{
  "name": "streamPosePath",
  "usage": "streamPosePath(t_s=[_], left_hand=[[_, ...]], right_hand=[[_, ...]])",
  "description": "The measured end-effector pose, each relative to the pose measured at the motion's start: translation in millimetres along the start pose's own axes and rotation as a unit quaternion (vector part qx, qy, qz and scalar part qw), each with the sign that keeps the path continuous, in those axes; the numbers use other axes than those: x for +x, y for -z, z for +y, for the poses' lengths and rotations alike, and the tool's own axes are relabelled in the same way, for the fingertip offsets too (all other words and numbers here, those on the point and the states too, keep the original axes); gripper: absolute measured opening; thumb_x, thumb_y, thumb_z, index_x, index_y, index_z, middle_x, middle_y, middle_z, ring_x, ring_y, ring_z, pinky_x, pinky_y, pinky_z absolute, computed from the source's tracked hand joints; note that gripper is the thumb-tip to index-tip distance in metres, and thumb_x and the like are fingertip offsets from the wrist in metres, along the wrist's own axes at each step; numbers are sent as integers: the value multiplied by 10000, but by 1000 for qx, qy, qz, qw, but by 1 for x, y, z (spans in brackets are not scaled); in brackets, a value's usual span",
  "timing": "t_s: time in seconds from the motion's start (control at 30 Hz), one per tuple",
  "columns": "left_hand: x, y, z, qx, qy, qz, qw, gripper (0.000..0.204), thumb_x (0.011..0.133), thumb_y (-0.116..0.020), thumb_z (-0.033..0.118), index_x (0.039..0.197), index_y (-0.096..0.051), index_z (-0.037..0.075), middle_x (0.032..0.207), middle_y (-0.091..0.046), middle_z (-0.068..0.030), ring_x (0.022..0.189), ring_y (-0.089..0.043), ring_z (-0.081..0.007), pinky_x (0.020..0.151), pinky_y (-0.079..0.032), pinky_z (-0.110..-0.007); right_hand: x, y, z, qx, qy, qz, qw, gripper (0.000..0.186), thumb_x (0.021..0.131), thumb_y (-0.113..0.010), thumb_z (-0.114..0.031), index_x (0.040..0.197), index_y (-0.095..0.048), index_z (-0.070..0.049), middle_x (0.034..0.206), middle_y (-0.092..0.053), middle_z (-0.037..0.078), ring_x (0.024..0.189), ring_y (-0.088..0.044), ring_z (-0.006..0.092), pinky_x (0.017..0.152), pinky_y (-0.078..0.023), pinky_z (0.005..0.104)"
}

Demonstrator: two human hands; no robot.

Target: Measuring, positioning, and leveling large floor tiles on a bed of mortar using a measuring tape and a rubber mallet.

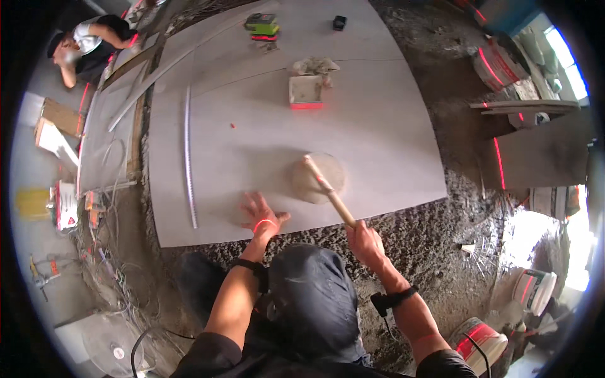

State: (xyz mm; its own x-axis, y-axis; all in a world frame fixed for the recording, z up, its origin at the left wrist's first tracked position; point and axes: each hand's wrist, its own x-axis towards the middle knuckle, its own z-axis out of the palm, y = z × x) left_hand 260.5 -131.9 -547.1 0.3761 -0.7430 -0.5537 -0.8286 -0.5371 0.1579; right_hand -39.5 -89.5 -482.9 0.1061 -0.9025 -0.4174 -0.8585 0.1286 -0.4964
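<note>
My right hand [365, 244] is closed around the pale wooden handle of a mallet [341, 208]. Its wide, round, beige head [304, 181] is over a large light-grey tile slab [391, 145], close to the near edge. Whether the head touches the slab, I cannot tell. To the left, my left hand [261, 215] rests on the slab with its fingers spread, holding nothing. A long thin marked ruler [188, 157] lies on the slab farther left. Beyond the mallet sits a small white square tray [306, 91], with a crumpled cloth [316, 65] behind it.
A green and black device [261, 25] and a small black box [339, 23] stand at the slab's far end. Rough wet mortar [403, 230] borders the near edge. Buckets [498, 66] line the right side. Another person [94, 44] crouches far left. Red laser lines cross the scene.
</note>
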Motion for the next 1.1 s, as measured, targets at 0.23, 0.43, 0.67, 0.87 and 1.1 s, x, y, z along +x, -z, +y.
streamPosePath(t_s=[0.23,0.43,0.67,0.87,1.1], left_hand=[[3,-9,-10,39,67,22,997,1338,694,-837,593,1610,59,208,1668,117,-176,1483,57,-555,1030,-115,-848],[9,-8,-1,20,29,3,999,1299,736,-812,582,1608,71,197,1663,152,-172,1487,83,-542,1015,-176,-847],[14,-10,-12,67,67,-9,995,1315,730,-806,611,1607,88,210,1664,173,-150,1503,78,-508,1026,-155,-845],[12,-11,-17,56,57,14,997,1315,742,-789,614,1604,108,188,1659,158,-188,1497,97,-520,1029,-165,-837],[15,-14,-15,73,21,19,997,1296,750,-772,633,1605,104,206,1669,148,-156,1506,103,-496,1011,-177,-845]], right_hand=[[-43,34,-14,55,98,155,982,311,1005,-554,-281,926,-444,-1,577,-572,199,519,-610,399,460,-490,518],[-28,15,23,111,-63,76,989,368,1039,-486,-364,916,-491,-17,605,-605,231,577,-629,448,505,-496,544],[-67,28,27,141,-82,140,977,345,1001,-556,-325,927,-467,0,639,-617,241,604,-623,466,545,-491,559],[-42,36,25,147,-99,128,976,360,1026,-516,-342,924,-499,3,646,-629,247,621,-641,472,577,-515,568],[-51,18,60,99,-158,122,975,384,1018,-510,-372,940,-489,3,661,-637,240,628,-656,445,566,-529,553]])
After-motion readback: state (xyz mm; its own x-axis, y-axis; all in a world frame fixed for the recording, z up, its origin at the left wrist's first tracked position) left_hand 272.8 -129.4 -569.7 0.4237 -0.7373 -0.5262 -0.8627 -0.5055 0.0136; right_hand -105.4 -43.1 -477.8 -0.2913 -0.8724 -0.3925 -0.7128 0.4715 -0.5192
